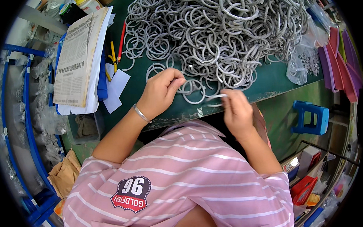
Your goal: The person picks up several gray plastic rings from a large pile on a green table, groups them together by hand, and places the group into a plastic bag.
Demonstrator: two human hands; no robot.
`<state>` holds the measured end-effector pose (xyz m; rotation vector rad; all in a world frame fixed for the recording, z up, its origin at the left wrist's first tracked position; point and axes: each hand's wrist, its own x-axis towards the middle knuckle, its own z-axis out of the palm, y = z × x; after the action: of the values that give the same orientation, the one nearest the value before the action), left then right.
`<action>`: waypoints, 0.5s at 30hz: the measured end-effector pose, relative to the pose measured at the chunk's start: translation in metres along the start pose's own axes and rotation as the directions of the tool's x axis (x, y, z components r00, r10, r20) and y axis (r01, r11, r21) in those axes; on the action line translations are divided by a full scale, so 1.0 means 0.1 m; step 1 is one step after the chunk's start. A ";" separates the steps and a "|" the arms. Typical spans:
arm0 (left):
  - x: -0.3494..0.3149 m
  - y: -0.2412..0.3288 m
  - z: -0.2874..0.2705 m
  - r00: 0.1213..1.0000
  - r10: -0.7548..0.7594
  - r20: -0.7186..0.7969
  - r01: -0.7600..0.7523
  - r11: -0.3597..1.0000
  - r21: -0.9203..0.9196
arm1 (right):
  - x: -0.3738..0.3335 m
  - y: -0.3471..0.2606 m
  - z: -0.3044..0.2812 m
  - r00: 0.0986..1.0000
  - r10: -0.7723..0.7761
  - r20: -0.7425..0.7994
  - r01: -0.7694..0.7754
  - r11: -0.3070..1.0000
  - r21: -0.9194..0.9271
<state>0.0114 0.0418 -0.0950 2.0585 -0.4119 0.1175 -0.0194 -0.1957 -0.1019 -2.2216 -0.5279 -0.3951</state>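
A large heap of grey open metal bangles (216, 34) covers the far part of the green tabletop (270, 82). In my right hand (238, 113), near the table's front edge, a single grey bangle (216, 99) is pinched between thumb and fingers, its curve pointing left. My left hand (160, 88) is closed in a pinch just above the near edge of the heap; whatever its fingertips hold, if anything, is hidden. Between the two hands several loose bangles (194, 98) lie on the table. A silver bangle (141, 113) circles my left wrist.
On the left lie a newspaper stack (77, 66), yellow-handled pliers (112, 55) and a red pencil-like stick (122, 41). A clear plastic bag (299, 65) sits by the heap's right side. A blue stool (310, 117) stands on the floor at right, blue shelving (33, 120) at left.
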 end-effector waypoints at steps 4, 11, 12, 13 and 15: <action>0.02 0.12 -0.07 0.972 -0.169 -0.165 0.144 0.978 -0.153 | 0.01 0.06 0.20 0.998 -0.057 0.008 0.056 0.997 0.057; 0.03 0.06 -0.55 0.940 -0.338 -0.057 0.340 0.939 0.043 | -0.02 0.10 0.08 0.994 -0.018 0.112 0.023 0.999 -0.043; 0.02 -0.03 -0.52 0.943 -0.332 -0.033 0.333 0.938 0.099 | -0.01 0.11 0.08 0.988 -0.014 0.156 0.029 0.995 -0.093; 0.00 -0.12 -0.49 0.945 -0.327 -0.011 0.324 0.933 0.154 | -0.01 0.10 0.07 0.983 -0.015 0.182 0.042 0.989 -0.143; -0.02 -0.18 -0.47 0.940 -0.338 -0.033 0.338 0.919 0.205 | -0.02 0.09 0.04 0.972 -0.014 0.234 0.071 0.969 -0.238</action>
<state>0.0196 0.0907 -0.0866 2.3052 -0.0395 -0.0549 -0.0157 -0.1982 -0.1113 -2.5172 -0.6824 -0.2348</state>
